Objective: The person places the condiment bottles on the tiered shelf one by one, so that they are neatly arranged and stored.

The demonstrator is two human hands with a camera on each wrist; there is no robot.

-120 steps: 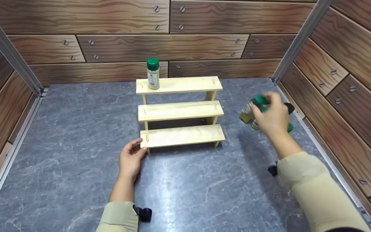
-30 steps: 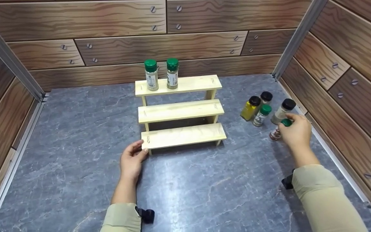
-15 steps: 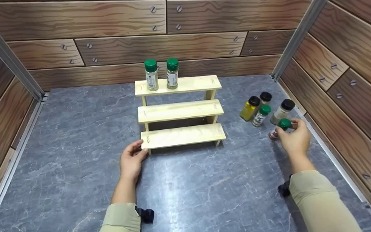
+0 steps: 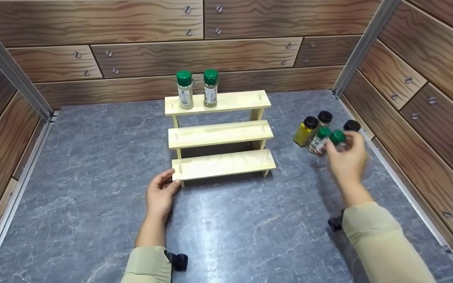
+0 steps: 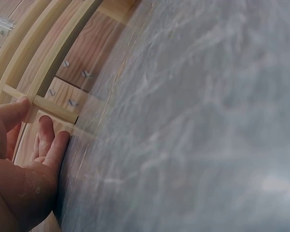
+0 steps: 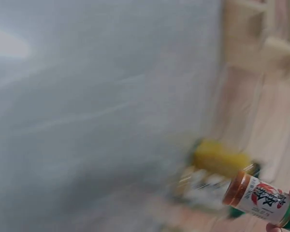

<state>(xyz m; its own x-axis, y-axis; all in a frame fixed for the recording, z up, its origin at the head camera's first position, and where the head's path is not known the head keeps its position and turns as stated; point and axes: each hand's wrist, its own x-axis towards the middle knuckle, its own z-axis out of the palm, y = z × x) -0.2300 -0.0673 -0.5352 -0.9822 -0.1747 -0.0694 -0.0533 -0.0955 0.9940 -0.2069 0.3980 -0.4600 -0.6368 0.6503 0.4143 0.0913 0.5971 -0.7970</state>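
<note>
A three-step wooden rack (image 4: 220,134) stands on the grey marbled surface. My left hand (image 4: 159,197) holds the left end of its lowest step, thumb at the front corner. The left wrist view shows the thumb (image 5: 14,114) against the wood. My right hand (image 4: 349,160) pinches a green-capped spice jar (image 6: 263,197) near its cap, tilted and off the surface. It has a white label and reddish contents. Two green-capped spice jars, one at the left end (image 4: 185,93) and another beside it (image 4: 210,91), stand upright on the top step.
Right of the rack stand a black-capped yellow jar (image 4: 304,133), a second black-capped jar (image 4: 324,117) and a small green-capped jar (image 4: 321,138). Another black-capped jar (image 4: 352,125) is mostly hidden behind my right hand. Printed wood-plank walls (image 4: 399,98) enclose the surface.
A second green-capped jar now stands on the top step. My right hand has since lifted the reddish jar and moved it leftward and away from me. My left hand stays at the rack.
</note>
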